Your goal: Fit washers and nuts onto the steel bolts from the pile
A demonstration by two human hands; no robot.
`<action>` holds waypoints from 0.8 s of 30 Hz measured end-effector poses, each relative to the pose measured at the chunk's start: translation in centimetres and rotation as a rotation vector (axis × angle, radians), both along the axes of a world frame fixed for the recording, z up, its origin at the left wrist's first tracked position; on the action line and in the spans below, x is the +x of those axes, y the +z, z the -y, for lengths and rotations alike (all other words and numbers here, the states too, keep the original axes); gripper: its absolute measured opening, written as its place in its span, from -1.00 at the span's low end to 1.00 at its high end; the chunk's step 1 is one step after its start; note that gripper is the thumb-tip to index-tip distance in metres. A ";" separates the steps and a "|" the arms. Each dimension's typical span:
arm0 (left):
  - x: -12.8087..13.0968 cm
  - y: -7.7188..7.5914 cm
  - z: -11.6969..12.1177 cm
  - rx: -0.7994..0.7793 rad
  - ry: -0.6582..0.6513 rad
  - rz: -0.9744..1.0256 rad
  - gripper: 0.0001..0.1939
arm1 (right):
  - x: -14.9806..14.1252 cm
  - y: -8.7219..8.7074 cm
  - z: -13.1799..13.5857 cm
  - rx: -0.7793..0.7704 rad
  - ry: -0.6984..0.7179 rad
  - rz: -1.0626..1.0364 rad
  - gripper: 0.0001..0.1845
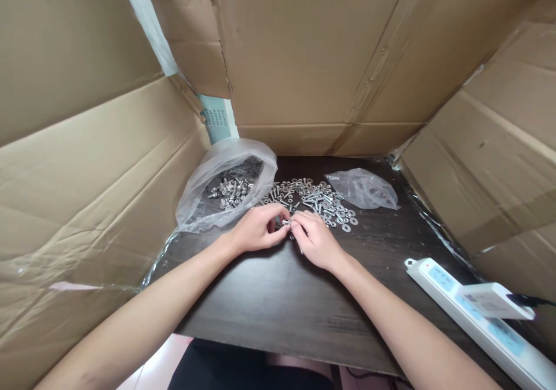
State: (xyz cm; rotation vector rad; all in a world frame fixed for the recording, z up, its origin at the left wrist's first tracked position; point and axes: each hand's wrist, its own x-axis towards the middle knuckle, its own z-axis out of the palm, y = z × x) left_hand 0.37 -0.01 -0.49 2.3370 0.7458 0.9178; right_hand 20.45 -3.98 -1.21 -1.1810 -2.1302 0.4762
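Observation:
A small metal bolt [285, 222] is pinched between my two hands over the dark table. My left hand [262, 226] grips it from the left with thumb and forefinger. From the right, the fingertips of my right hand [316, 238] close on its other end and hide part of it. Just beyond my fingers spreads a loose pile of bolts, nuts and washers [321, 200]. An open clear plastic bag [191, 204] lies left of the pile, with several bolts fitted with washers [237, 193] inside.
A crumpled plastic bag [365, 188] lies at the back right. On the right, a white power strip [469, 314] holds a plugged-in white adapter [493, 301] with a black cable. Cardboard walls [313, 54] enclose the dark table [260, 297] at the back and both sides.

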 end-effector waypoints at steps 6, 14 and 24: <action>0.0 -0.1 0.1 -0.002 -0.004 0.007 -0.88 | 0.0 0.0 0.0 0.013 -0.005 0.006 -0.70; 0.1 -0.1 0.1 -0.008 0.002 0.040 -0.88 | -0.1 0.2 0.0 0.046 -0.006 -0.005 -0.71; 0.1 0.0 0.2 -0.024 -0.001 0.034 -0.87 | -0.1 0.3 0.0 0.036 -0.008 -0.009 -0.70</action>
